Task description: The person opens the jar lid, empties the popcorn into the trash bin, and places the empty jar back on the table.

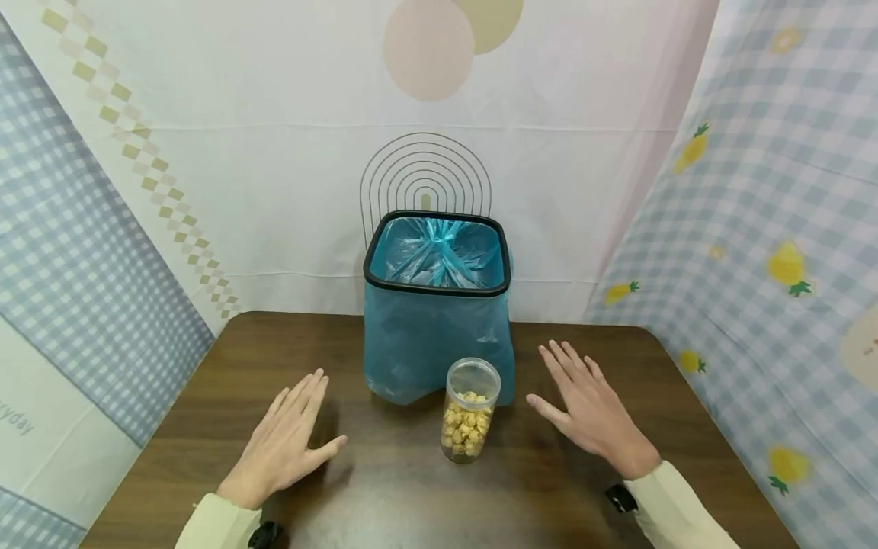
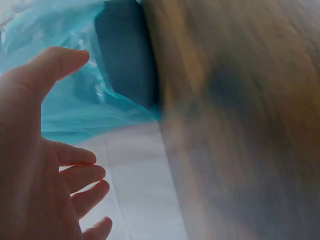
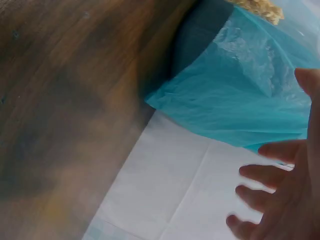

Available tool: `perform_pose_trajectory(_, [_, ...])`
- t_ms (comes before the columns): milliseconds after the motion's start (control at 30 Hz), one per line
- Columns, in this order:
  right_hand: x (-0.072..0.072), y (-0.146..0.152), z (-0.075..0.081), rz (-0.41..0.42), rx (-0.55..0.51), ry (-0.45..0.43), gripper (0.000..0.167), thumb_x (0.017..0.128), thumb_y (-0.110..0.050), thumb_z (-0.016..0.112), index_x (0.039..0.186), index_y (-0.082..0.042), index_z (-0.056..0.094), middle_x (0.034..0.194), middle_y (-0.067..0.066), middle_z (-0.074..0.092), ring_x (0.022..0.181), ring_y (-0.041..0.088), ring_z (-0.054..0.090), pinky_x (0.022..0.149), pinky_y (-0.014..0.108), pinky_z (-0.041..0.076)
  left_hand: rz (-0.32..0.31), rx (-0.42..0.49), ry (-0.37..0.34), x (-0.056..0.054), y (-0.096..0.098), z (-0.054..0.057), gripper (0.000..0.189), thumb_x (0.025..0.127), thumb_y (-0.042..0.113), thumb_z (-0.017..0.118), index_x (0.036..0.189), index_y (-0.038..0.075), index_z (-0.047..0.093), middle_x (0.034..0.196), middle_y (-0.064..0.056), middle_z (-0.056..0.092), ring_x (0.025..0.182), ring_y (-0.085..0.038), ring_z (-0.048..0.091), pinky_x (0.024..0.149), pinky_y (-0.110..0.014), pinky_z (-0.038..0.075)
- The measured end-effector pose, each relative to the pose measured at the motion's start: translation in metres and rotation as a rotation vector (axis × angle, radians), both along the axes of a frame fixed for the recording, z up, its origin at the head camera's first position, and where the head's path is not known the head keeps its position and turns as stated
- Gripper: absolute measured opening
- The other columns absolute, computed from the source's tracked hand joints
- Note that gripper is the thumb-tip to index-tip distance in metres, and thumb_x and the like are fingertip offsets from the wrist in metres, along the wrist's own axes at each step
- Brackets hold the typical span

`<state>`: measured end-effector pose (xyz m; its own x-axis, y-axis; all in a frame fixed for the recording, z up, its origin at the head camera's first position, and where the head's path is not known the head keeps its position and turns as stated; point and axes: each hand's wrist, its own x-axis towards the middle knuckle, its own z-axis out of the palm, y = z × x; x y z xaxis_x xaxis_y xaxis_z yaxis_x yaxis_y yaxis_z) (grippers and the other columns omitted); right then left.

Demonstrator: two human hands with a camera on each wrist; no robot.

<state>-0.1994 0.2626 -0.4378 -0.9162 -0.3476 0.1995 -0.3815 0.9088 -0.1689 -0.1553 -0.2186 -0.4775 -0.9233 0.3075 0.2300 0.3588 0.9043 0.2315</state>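
Observation:
A clear jar (image 1: 468, 427) partly filled with popcorn stands on the table in front of a trash bin. The bin (image 1: 437, 343) is lined with a blue plastic bag, held by a black rim (image 1: 439, 290); inside, the bag is gathered into a knot (image 1: 440, 231). My left hand (image 1: 283, 440) is over the table left of the jar, fingers extended and thumb spread, holding nothing. On the other side, my right hand (image 1: 595, 412) is likewise spread and bare, nearest to the jar and the bin's right side. Some popcorn (image 3: 261, 9) shows at the top of the right wrist view.
A brown wooden table (image 1: 226, 396) with rounded far corners bears everything. Behind it hangs a white patterned cloth (image 1: 274, 191). Blue checked cloth (image 1: 775, 191) with fruit prints runs along the right, and more checked cloth (image 1: 75, 229) along the left.

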Motion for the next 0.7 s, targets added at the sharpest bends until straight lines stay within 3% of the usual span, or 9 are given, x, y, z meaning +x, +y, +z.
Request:
perform_pose_trajectory(133, [0.003, 0.000, 0.009, 0.045, -0.067, -0.004, 0.090, 0.100, -0.062, 0.062, 0.166, -0.009, 0.032, 0.171, 0.017, 0.034, 0.156, 0.041, 0.036, 0.122, 0.066, 0.035, -0.025, 0.080, 0.005, 0.004, 0.006, 0.007, 0.098, 0.094, 0.057, 0.072, 0.164, 0.003, 0.032, 0.171, -0.014, 0.035, 0.157, -0.036, 0.038, 0.124, -0.060, 0.036])
perform_pose_trajectory(333, [0.008, -0.003, 0.023, 0.134, -0.247, -0.034, 0.087, 0.092, -0.052, 0.079, 0.161, -0.013, 0.042, 0.160, 0.015, 0.050, 0.144, 0.045, 0.051, 0.109, 0.068, 0.048, -0.026, 0.308, -0.029, 0.009, 0.021, 0.018, 0.098, 0.084, 0.055, 0.084, 0.163, 0.016, 0.040, 0.162, -0.012, 0.050, 0.145, -0.038, 0.053, 0.107, -0.063, 0.052])
perform_pose_trajectory(533, [0.006, -0.014, 0.035, 0.252, -0.338, 0.017, 0.082, 0.084, -0.044, 0.089, 0.152, -0.015, 0.054, 0.145, 0.004, 0.063, 0.129, 0.029, 0.066, 0.101, 0.054, 0.057, -0.082, 0.500, 0.019, 0.006, 0.042, 0.023, 0.092, 0.076, 0.046, 0.093, 0.153, 0.014, 0.054, 0.151, -0.006, 0.062, 0.139, -0.030, 0.061, 0.107, -0.055, 0.055])
perform_pose_trajectory(700, [0.006, -0.028, 0.040, 0.292, -0.381, -0.005, 0.081, 0.082, -0.043, 0.091, 0.149, -0.014, 0.057, 0.140, 0.001, 0.066, 0.123, 0.022, 0.068, 0.099, 0.051, 0.058, -0.111, 0.606, 0.001, 0.001, 0.062, 0.022, 0.086, 0.076, 0.045, 0.094, 0.149, 0.016, 0.059, 0.147, 0.000, 0.065, 0.136, -0.023, 0.063, 0.106, -0.053, 0.056])
